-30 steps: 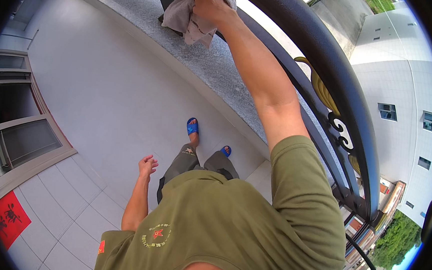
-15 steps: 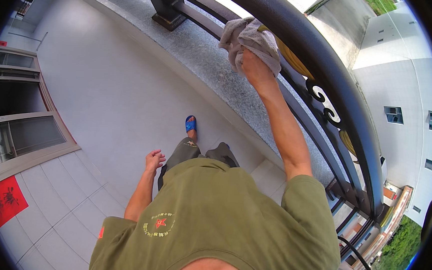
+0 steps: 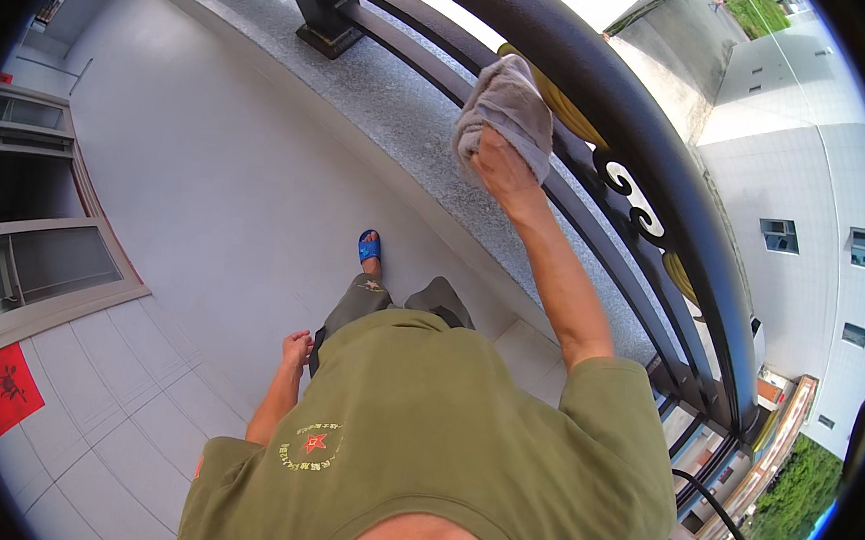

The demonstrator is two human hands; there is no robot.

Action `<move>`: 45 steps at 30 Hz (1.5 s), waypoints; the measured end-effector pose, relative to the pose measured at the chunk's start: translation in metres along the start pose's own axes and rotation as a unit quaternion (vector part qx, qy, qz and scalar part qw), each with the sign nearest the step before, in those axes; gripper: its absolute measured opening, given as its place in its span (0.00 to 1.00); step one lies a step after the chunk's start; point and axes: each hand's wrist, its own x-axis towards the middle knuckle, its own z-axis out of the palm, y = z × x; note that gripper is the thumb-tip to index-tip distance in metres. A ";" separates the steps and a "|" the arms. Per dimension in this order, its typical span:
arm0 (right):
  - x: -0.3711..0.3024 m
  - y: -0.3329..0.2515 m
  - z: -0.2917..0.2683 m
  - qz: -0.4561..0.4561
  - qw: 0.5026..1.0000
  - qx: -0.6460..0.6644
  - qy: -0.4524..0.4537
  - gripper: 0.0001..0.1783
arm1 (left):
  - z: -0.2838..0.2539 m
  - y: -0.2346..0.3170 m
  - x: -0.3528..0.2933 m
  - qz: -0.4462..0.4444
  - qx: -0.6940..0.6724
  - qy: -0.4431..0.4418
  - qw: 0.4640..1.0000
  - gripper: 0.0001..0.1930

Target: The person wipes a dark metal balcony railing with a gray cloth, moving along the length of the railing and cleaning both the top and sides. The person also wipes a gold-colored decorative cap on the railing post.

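Observation:
My right hand (image 3: 508,167) is closed on a grey cloth (image 3: 510,100), with the arm stretched up and forward. The bunched cloth lies against the black metal railing (image 3: 654,115), just beside a gold-coloured ornament (image 3: 564,104) under the thick top rail. It covers part of the lower bars, and most of my fingertips are hidden in its folds. My left hand (image 3: 296,348) hangs low by my hip, fingers curled in, with nothing visible in it.
A speckled grey stone ledge (image 3: 364,100) carries the railing and a square black post (image 3: 320,11). Black scrolls (image 3: 630,199) fill the railing. At left are a sliding window (image 3: 41,273) and red paper (image 3: 3,390) on the tiled wall. Buildings stand beyond the railing.
My right hand and the cloth have shifted slightly down and right in view, while the railing swung a little left. My left hand's fingers have curled in more.

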 end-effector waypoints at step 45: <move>-0.301 0.131 -0.241 0.339 0.910 -0.151 0.182 0.35 | 0.042 0.121 -0.027 0.153 0.179 -0.116 0.965 0.23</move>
